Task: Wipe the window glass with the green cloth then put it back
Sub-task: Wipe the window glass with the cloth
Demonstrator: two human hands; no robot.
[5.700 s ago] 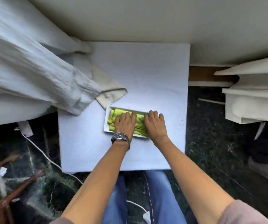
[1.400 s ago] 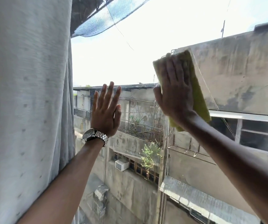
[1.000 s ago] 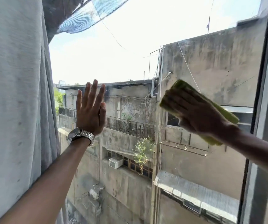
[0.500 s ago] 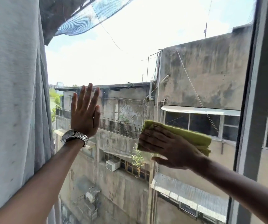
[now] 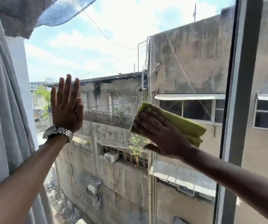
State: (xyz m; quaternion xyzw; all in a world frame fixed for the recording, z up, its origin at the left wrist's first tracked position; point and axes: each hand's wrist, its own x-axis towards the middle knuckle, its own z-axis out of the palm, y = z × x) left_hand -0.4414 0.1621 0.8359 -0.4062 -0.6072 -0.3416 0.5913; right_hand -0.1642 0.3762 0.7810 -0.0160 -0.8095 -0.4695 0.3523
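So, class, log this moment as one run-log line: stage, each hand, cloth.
stage: wiping window glass | right hand: flat, pressing green cloth on glass | left hand: open, empty | cloth: folded

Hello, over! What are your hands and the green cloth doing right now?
Right hand presses green cloth flat on window glass. Left hand open, flat against glass. Nothing blocking.

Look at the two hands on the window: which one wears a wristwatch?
The left hand, spread flat and empty; the right hand presses the green cloth.
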